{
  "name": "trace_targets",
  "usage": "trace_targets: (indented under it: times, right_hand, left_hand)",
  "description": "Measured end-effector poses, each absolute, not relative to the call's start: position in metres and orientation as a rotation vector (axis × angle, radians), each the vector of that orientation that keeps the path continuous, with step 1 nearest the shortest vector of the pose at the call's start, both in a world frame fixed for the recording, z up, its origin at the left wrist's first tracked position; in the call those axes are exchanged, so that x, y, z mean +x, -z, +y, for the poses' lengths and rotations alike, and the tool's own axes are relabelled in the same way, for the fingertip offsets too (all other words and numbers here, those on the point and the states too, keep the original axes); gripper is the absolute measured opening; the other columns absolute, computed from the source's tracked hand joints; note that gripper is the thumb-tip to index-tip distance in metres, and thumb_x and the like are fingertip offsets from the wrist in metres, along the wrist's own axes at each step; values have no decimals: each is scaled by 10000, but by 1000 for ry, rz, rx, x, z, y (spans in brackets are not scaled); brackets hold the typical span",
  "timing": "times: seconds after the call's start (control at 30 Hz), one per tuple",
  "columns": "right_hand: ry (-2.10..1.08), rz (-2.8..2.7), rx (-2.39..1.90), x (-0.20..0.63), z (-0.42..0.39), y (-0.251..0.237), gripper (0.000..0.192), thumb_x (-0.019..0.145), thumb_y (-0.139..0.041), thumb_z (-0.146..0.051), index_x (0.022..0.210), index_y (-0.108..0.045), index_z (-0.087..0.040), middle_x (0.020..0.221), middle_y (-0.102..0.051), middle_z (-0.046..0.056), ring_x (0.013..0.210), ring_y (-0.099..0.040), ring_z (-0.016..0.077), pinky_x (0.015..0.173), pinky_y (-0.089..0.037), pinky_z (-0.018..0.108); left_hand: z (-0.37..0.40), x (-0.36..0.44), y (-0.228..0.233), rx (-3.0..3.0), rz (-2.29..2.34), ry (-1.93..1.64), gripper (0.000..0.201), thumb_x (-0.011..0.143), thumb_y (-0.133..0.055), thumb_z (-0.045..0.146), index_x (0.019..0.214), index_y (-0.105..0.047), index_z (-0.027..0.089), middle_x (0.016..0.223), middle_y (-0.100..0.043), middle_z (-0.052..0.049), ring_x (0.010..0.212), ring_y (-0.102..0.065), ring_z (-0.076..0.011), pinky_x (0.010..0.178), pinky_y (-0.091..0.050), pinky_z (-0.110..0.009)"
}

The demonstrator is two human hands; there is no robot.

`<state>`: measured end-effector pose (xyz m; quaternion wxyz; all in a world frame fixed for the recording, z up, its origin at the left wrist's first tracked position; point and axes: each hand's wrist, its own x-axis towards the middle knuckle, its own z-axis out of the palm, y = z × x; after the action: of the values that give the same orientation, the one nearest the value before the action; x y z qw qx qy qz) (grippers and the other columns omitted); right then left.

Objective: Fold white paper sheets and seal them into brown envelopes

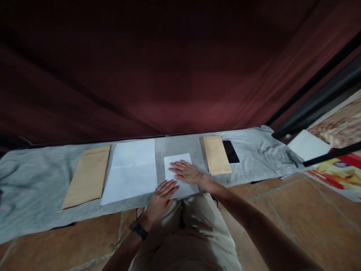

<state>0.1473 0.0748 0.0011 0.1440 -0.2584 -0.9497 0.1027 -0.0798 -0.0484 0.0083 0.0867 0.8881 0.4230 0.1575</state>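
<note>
A folded white sheet of paper (178, 159) lies on the grey cloth right in front of me. My right hand (186, 172) rests flat across its middle, fingers stretched to the left. Lower down, my left hand (163, 195) lies over the paper's near left edge with its fingers extended and nothing gripped. Just left of it is a stack of larger white sheets (132, 169), with a crease line across the top one. Beyond that sits a pile of large brown envelopes (87, 177). To the right is a smaller stack of brown envelopes (217, 155).
A dark-screened phone (231, 151) lies partly under the small envelopes. The grey cloth (36, 180) covers a long narrow surface against a dark red curtain (175, 75). Black bars (316, 82) and a colourful printed package (338, 175) are at the right. Tiled floor (93, 237) lies below.
</note>
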Motion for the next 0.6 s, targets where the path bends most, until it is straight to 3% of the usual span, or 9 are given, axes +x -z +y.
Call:
trace_targets:
  times: [0.4,0.6]
  right_hand:
    - [-251,-2719,-1030,140,129,1,511,1061,-511,-382,1550,-443,-248,1636,-378,34,1526,-342,192,1302,-216,425]
    - [-233,-2533,-1231,138,104,3,552,1077,-450,-376,1586,-373,-176,1647,-357,94,1544,-307,226,1296,-229,470]
  left_hand:
    - [-49,-76,-17,2599,1273,-474,575,898,-503,143,1461,-560,249,1549,-533,-57,1460,-461,-217,1240,-371,-488]
    - [-50,-76,-14,2639,1289,-437,611,904,-471,86,1501,-501,213,1560,-521,-62,1472,-442,-203,1241,-366,-464]
